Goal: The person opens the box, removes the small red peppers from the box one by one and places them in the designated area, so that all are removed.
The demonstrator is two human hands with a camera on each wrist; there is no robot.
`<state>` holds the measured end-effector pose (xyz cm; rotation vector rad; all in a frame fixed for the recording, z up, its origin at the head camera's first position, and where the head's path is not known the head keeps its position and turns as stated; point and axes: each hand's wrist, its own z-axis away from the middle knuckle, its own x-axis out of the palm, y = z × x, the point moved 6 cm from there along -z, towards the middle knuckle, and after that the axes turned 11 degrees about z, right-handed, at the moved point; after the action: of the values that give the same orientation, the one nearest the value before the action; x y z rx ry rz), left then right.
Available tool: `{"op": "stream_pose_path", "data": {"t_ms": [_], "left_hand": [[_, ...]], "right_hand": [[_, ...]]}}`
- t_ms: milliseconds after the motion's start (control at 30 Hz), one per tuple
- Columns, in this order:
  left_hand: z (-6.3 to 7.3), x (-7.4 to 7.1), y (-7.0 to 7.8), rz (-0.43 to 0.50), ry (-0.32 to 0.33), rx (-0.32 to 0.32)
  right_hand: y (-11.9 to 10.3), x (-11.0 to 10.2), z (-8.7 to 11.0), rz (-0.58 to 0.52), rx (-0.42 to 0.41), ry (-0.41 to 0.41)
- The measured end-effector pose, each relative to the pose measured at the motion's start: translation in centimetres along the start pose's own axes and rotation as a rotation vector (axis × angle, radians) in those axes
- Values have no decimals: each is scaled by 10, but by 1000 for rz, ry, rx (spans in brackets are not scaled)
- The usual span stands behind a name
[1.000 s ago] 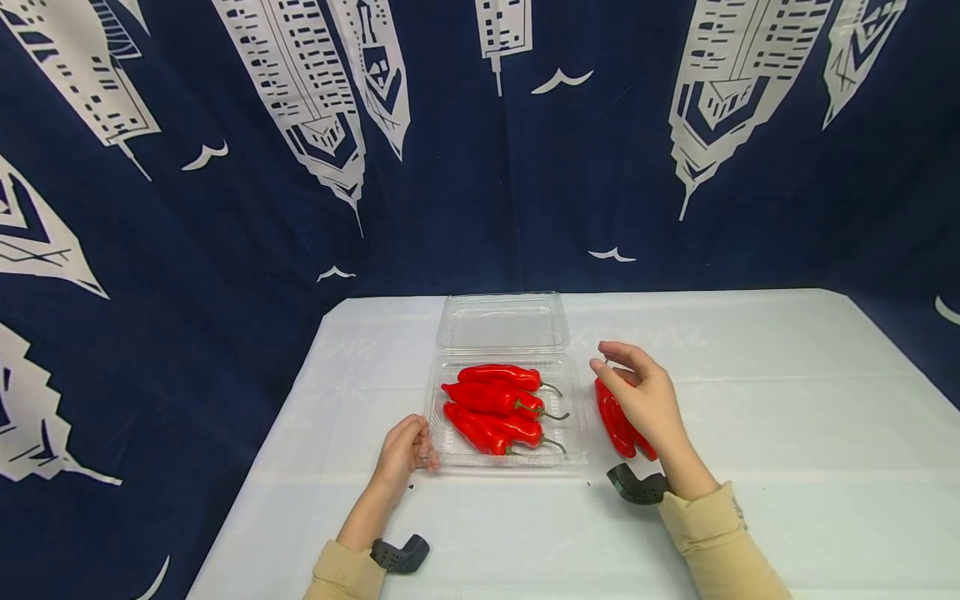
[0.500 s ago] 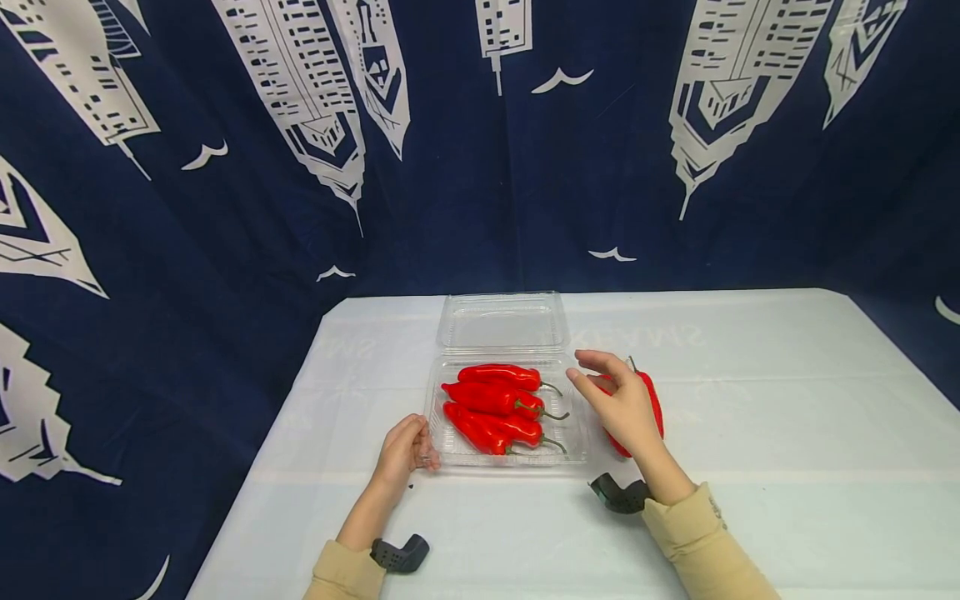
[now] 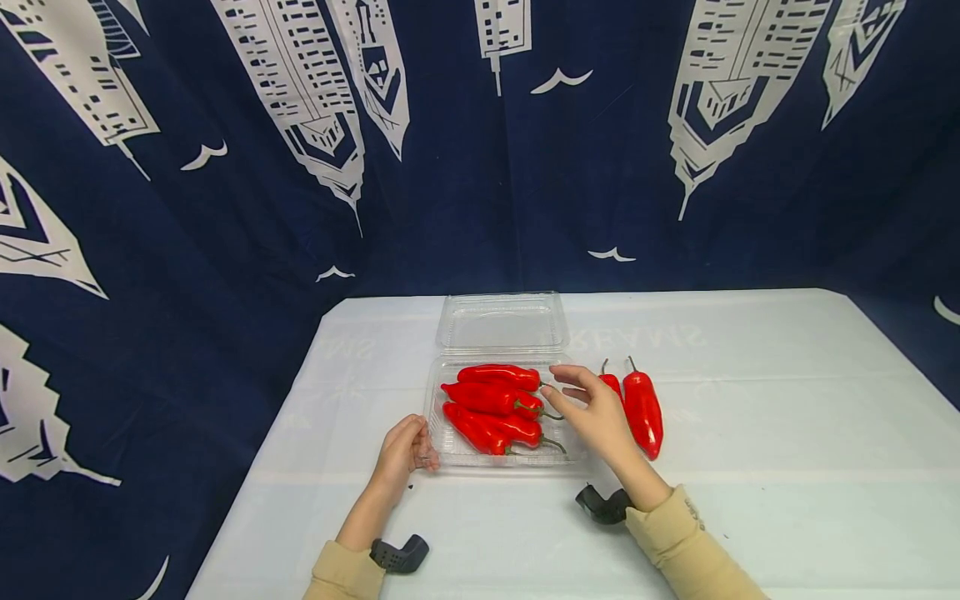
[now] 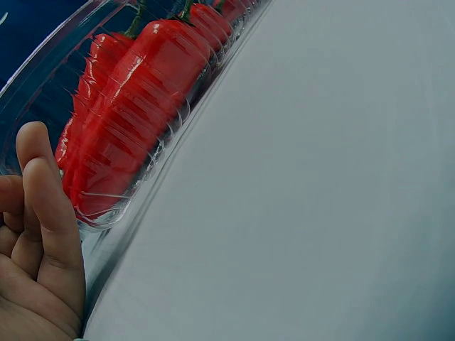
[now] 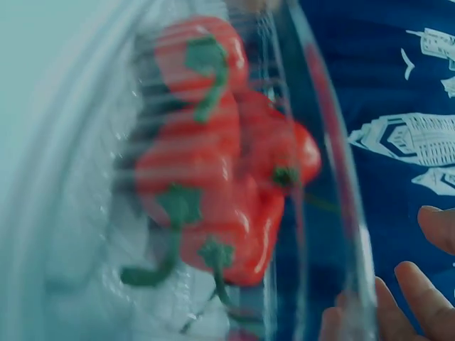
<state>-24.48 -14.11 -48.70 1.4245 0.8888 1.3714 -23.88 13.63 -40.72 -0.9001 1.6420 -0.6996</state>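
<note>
Several red peppers with green stems (image 3: 487,398) lie in the base of a clear plastic clamshell box (image 3: 480,462), its lid (image 3: 502,323) folded back behind. My left hand (image 3: 401,454) holds the box's near left corner; in the left wrist view its fingers lie against the box's end. Over the right side of the box hovers my right hand (image 3: 600,417), thumb and fingers apart with nothing between them, close to the pepper stems. The right wrist view, partly blurred, shows peppers (image 5: 192,170) through the box wall and the spread fingertips (image 5: 423,302).
Two more red peppers stand out on the white tabletop right of the box: one lies whole (image 3: 642,414), the other (image 3: 611,383) is partly hidden behind my right hand. A dark blue cloth (image 3: 465,208) with white building prints hangs behind the table.
My right hand has moved left from above the loose peppers to over the box's right side, uncovering the peppers on the table. The left hand and the box have stayed still.
</note>
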Motion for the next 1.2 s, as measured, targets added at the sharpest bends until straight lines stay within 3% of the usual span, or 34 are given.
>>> {"op": "stream_pose_path", "data": {"t_ms": [433,1200], "left_hand": [[-1,0,-1,12,0,-3],[-1,-1,-1,11,-8,7]], "right_hand": [[-5,28,5,34,-26,-76],[-9,46,4,163,-49,-76]]}}
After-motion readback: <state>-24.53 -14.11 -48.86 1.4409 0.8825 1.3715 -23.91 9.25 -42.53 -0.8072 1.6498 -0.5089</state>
